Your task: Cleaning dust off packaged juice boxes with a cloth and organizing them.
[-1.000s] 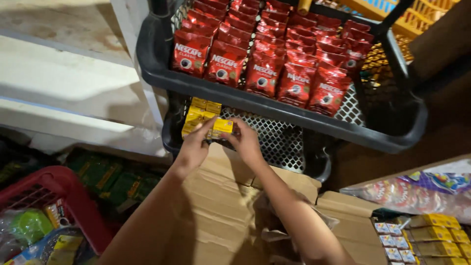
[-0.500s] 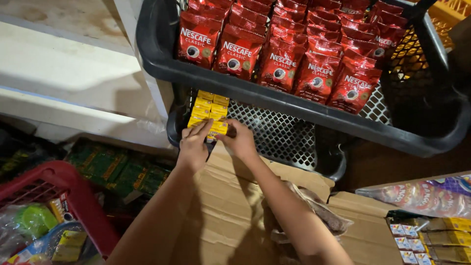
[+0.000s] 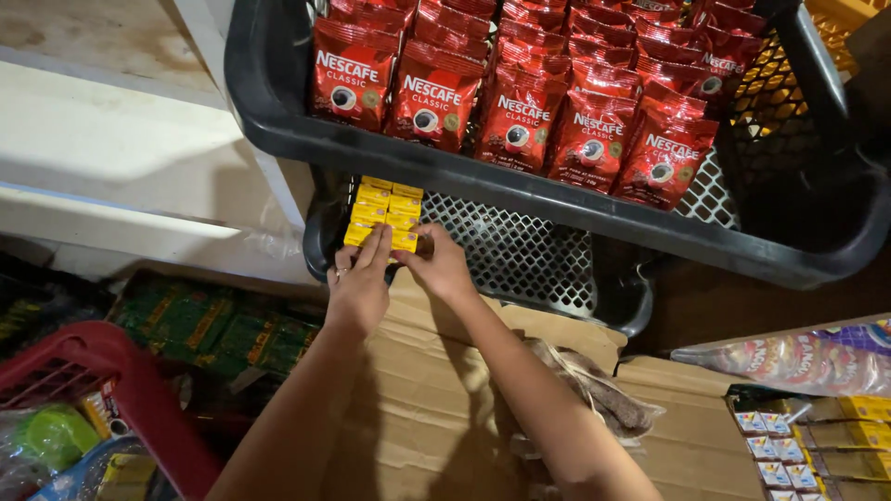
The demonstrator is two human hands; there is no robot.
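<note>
Pressing both hands against a stack of small yellow boxes (image 3: 382, 211) in the lower black crate (image 3: 520, 255), we see the stack just ahead of the fingertips, its long axis running away from us. The left hand (image 3: 357, 286) lies flat on the near boxes, the right hand (image 3: 438, 269) cups their side, both equally near. Since half a second ago, the hands have edged forward and the red coffee packets (image 3: 520, 102) loom closer.

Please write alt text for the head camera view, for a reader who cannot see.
Two bare hands, left hand and right hand, press small yellow boxes into the lower black plastic basket, above cardboard cartons. The upper black basket holds red coffee pouches.
</note>
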